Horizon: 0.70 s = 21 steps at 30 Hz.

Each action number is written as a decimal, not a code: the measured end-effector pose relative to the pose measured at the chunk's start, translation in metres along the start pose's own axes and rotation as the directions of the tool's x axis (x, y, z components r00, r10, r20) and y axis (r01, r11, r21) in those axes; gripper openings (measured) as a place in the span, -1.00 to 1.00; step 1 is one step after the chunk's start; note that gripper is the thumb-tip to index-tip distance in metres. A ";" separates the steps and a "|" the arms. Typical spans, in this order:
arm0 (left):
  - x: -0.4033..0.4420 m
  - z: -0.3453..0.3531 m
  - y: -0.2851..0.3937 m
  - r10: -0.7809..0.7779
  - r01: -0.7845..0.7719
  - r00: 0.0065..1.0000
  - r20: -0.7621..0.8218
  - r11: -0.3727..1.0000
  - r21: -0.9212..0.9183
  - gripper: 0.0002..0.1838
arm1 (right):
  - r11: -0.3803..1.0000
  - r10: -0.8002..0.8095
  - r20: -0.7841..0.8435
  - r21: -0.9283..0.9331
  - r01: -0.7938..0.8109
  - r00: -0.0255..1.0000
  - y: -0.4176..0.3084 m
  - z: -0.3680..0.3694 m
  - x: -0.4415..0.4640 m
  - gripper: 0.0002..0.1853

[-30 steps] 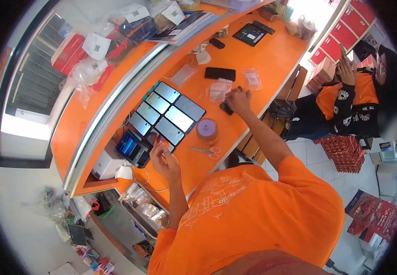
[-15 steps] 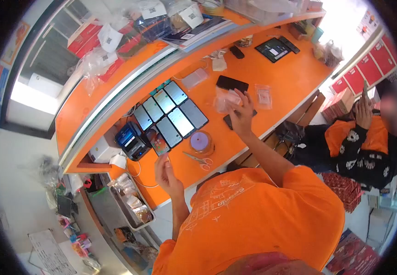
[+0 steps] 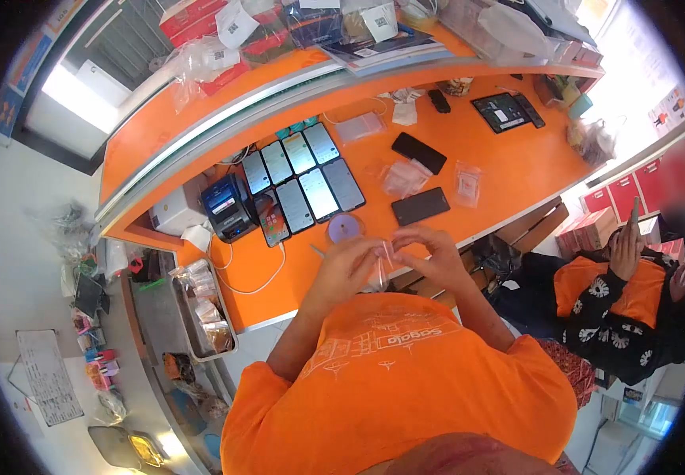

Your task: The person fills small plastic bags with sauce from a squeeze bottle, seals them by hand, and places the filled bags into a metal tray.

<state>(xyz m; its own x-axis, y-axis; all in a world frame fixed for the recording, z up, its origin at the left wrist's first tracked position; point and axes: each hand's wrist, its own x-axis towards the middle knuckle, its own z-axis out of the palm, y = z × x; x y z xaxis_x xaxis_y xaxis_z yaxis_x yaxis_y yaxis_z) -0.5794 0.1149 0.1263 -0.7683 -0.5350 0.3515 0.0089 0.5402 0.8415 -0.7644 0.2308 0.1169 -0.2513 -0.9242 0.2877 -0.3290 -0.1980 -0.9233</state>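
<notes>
My left hand [image 3: 344, 271] and my right hand [image 3: 433, 257] are close together in front of my chest, at the near edge of the orange counter. Both pinch a small clear plastic bag [image 3: 379, 275], which hangs between the fingertips; whether anything is inside it I cannot tell. Just beyond my left hand stands a round container with a purple lid [image 3: 345, 227], partly hidden. Farther off lie a pile of clear plastic bags [image 3: 406, 179], another flat bag [image 3: 467, 184] and two dark phones, one near [image 3: 421, 206] and one far [image 3: 419, 153].
Several lit phones [image 3: 316, 193] lie in rows beside a black card-machine-like device [image 3: 229, 207]. A metal tray [image 3: 202, 313] of wrapped items sits at the left. An opened tablet-like device [image 3: 503, 113] lies at the far right. Another person [image 3: 607, 297] sits at the right.
My right hand has come back from the bag pile toward my chest. My left hand has moved right to meet it, and both now grip a small plastic bag. The view has shifted.
</notes>
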 end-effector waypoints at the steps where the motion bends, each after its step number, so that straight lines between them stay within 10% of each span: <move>1: -0.004 0.004 -0.001 0.005 -0.005 1.000 -0.008 1.000 0.007 -0.82 | 0.994 -0.074 0.059 -0.075 0.079 0.995 0.001 -0.002 -0.002 -0.82; 4: -0.012 0.005 -0.008 -0.045 0.044 0.998 0.040 0.999 0.030 -0.82 | 0.980 0.200 0.165 -0.008 -0.201 0.966 0.012 -0.006 -0.012 -0.67; 10: -0.012 -0.002 0.021 0.349 0.027 0.850 -0.394 0.719 0.694 -0.85 | 0.990 -0.080 0.091 -0.111 0.090 0.993 0.007 0.000 -0.004 -0.83; 16: -0.045 0.008 -0.014 -0.080 0.132 0.879 -0.470 0.988 0.081 -0.88 | 0.980 -0.046 -0.042 0.191 0.053 0.998 0.011 0.035 0.004 -0.83; 19: -0.076 -0.024 -0.055 -0.069 0.122 0.626 -0.777 0.992 0.011 -0.83 | 0.986 0.007 -0.214 0.164 0.029 0.977 0.043 0.034 -0.004 -0.84; 21: -0.112 -0.041 -0.102 -0.184 0.396 0.647 -0.740 0.911 0.119 -0.74 | 0.988 0.087 -0.258 0.150 -0.049 0.962 0.078 0.022 -0.018 -0.85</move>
<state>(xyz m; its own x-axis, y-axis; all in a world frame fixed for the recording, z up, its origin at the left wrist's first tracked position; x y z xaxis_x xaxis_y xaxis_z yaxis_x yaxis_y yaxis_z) -0.4678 0.0929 0.0183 -0.0246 -0.9264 0.3757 -0.3718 0.3573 0.8568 -0.7655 0.2250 0.0338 -0.5048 -0.8224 0.2623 -0.1762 -0.1993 -0.9640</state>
